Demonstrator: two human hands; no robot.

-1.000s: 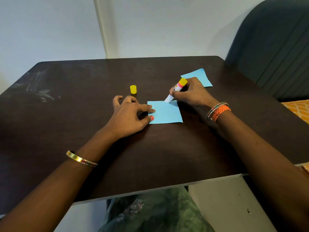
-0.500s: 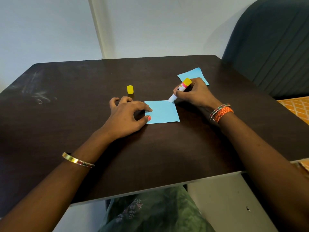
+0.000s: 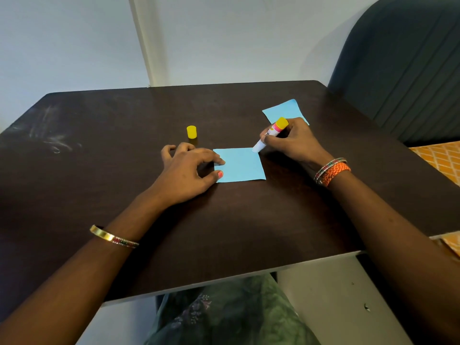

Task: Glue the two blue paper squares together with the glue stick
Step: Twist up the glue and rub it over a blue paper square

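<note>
The right hand has its fingers curled round the glue stick, whose white tip sits at the near square's upper right corner; whether it actually touches the paper is hard to tell. The left hand pins that square's left edge with forefinger and thumb tips, the rest loosely bent. Only that edge is held, so a hard stroke toward the free right side could buckle or drag the paper, or run glue onto the dark surface. The second square lies behind the right hand, upper right. The yellow cap stands near the left hand; a careless move could knock it over.
</note>
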